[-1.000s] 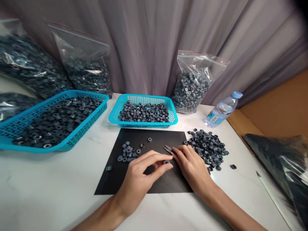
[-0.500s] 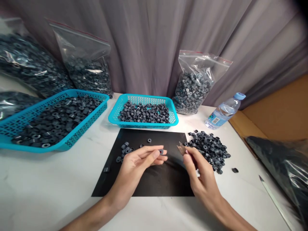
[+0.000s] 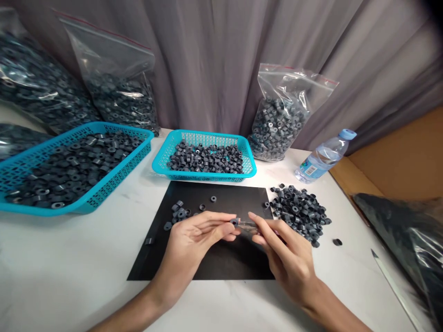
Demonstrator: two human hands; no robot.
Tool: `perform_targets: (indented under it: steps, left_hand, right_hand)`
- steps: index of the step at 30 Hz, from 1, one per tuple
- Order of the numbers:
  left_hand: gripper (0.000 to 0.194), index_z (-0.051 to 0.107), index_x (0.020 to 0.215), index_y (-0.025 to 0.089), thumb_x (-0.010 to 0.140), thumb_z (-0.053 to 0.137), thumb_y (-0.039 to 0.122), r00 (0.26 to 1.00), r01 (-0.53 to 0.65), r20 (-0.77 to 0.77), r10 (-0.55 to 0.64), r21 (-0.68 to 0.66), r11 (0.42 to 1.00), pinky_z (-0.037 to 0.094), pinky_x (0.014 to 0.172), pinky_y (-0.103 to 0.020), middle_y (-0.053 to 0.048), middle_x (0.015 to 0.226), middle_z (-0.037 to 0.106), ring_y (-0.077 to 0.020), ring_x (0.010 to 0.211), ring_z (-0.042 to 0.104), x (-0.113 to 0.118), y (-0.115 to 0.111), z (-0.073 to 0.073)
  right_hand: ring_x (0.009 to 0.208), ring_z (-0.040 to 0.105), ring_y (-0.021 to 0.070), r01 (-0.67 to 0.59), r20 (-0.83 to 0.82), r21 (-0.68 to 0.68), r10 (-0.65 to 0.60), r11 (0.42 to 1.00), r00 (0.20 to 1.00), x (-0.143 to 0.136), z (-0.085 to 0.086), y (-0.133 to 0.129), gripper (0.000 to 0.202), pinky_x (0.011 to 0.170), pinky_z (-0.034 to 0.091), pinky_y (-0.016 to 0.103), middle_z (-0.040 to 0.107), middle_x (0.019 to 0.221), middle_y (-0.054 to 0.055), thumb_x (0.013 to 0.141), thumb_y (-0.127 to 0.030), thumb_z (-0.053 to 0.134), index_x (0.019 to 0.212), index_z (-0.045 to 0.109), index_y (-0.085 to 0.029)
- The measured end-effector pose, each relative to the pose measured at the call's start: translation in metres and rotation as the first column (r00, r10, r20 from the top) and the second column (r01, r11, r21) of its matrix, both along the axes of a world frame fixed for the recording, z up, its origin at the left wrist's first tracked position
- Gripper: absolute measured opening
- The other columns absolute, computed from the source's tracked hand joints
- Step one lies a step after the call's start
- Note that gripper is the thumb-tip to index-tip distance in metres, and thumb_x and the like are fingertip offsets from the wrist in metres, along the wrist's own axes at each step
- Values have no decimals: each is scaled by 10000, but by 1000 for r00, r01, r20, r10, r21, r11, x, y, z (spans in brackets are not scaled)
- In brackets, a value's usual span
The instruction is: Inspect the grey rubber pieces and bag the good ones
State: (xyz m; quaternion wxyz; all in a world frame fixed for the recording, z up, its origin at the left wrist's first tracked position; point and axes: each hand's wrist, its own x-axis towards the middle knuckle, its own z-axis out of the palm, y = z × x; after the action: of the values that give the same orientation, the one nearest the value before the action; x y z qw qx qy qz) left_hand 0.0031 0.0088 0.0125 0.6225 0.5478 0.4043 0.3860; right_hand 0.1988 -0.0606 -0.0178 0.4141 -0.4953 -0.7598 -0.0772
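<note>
My left hand (image 3: pixel 194 237) pinches a small dark grey ring (image 3: pixel 235 222) between thumb and fingertips, above the black mat (image 3: pixel 238 263). My right hand (image 3: pixel 287 244) is closed on slim metal tweezers (image 3: pixel 247 225), blurred and partly covered by the fingers. Their tips reach the ring's right side; whether they are inside its hole I cannot tell. Several loose rings (image 3: pixel 179 212) lie on the mat just behind my left hand. Beyond my right hand, a heap of similar rings (image 3: pixel 299 210) spreads over the white table.
Two blue baskets, one at the left (image 3: pixel 86 203) and one behind the mat (image 3: pixel 204 175), hold more rings. Clear bags of rings (image 3: pixel 277 124) stand along the curtain. At the right are a water bottle (image 3: pixel 321 159), a white pointed stick (image 3: pixel 394 288) and a cardboard box (image 3: pixel 401 152).
My right hand has moved left and turned, bringing the tweezers from apart to the ring. My left hand keeps its pinch on the ring. The view has shifted slightly.
</note>
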Motion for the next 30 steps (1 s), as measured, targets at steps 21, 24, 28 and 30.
perform_targets:
  steps: [21,24,28,30]
  left_hand:
    - [161,806,921,218,813,771,332,990,85,132,-54,-244,966,496,827,-227,-10,803,748,-131,813,641,2,-6,3]
    - [149,811,906,224,809,774,332,986,100,153,-61,-267,958,477,798,-229,-9,783,732,-125,784,604,2,-8,4]
    - [138,813,897,233,809,776,332,979,133,185,-80,-297,945,450,751,-223,-2,759,713,-115,756,566,1,-8,4]
    - [136,813,904,237,809,776,327,977,147,196,-89,-300,943,439,736,-221,2,746,705,-113,747,555,1,-7,4]
  right_hand:
    - [738,637,156,101,170,106,-118,989,978,0,-4,-4,594,666,476,278,714,975,94,957,-111,595,1515,406,-187]
    - [730,634,156,100,170,109,-118,989,978,-1,-3,-4,599,660,477,278,712,973,97,952,-106,598,1515,407,-183]
    - [738,623,163,86,176,107,-104,990,979,0,-3,-3,623,658,469,286,711,971,105,934,-82,616,1515,405,-163]
    - [737,616,163,86,182,99,-103,991,978,1,-3,-4,624,657,467,288,710,969,105,937,-88,615,1518,398,-157]
